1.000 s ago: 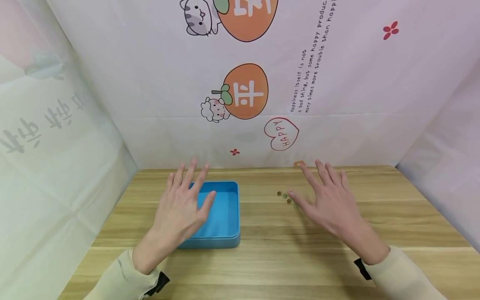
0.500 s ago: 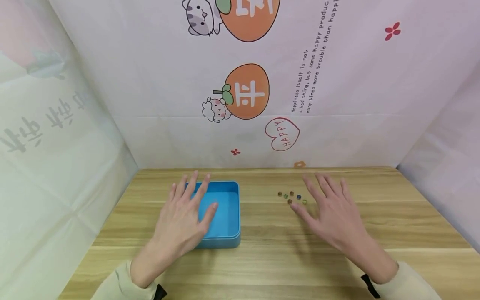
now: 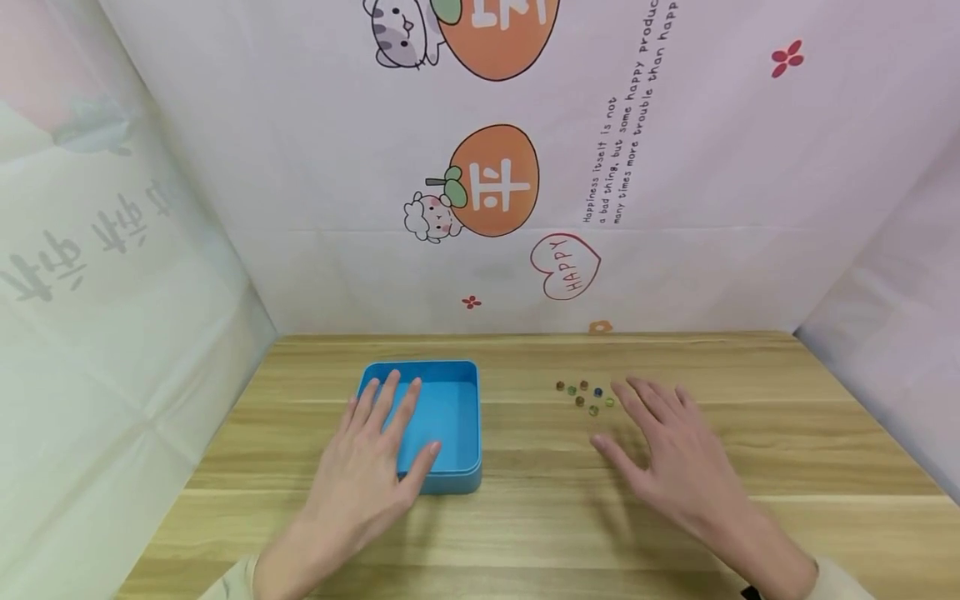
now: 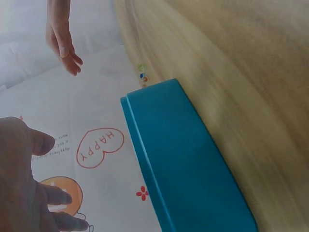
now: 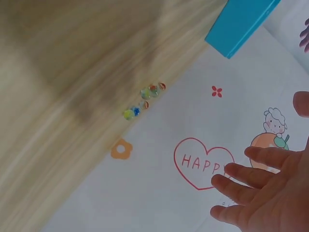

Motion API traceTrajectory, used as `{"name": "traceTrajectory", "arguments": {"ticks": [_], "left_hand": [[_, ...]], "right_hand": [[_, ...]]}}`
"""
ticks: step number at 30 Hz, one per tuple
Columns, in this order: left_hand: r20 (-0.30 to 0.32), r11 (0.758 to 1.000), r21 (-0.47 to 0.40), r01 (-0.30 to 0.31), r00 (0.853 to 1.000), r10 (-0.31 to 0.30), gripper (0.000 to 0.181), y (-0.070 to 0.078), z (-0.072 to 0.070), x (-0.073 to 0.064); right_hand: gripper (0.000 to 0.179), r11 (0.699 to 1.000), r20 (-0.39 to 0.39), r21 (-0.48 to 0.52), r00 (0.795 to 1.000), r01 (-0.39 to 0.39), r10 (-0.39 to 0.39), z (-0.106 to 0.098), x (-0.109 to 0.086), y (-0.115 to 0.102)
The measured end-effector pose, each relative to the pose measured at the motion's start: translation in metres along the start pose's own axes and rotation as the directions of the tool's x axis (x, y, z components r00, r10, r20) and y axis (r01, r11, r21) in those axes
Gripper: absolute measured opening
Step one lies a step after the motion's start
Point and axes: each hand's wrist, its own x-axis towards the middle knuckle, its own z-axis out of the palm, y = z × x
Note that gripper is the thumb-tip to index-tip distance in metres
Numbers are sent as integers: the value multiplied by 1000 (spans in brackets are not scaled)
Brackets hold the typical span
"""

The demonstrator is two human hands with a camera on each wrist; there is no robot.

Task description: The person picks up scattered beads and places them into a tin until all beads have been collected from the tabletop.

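I see the blue box [image 3: 453, 482] on the worktop [image 3: 525, 533], the left hand [image 3: 363, 467] hovering over its left side, grip relaxed, fingers spread. Seven glass marbles [image 3: 580, 402] lie in a loose cluster right of the box; farther right of it hangs the right hand [image 3: 681, 467], grip slack, fingers apart.

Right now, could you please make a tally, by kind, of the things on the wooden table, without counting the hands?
Blue open box: 1
Small round marbles: 7
Total: 8
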Motion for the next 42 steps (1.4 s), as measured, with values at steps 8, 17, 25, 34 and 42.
{"name": "traceTrajectory", "arguments": {"ticks": [8, 17, 25, 34, 42], "left_hand": [[40, 996, -45, 78, 996, -76, 79, -9, 1, -11], [78, 967, -127, 219, 974, -210, 88, -33, 1, -21], [127, 885, -321, 338, 941, -313, 100, -50, 6, -33], [245, 776, -440, 452, 892, -380, 110, -59, 17, -38], [286, 687, -539, 488, 873, -396, 104, -65, 29, -40]], "right_hand": [[62, 998, -11, 57, 1000, -13, 14, 5, -10, -2], [50, 986, 12, 150, 997, -77, 76, 8, -13, 4], [40, 931, 90, 297, 977, -213, 195, 16, -2, 24], [45, 794, 314, 409, 886, -449, 340, 20, 8, 50], [53, 692, 432, 488, 836, -532, 338, 30, 23, 73]]}}
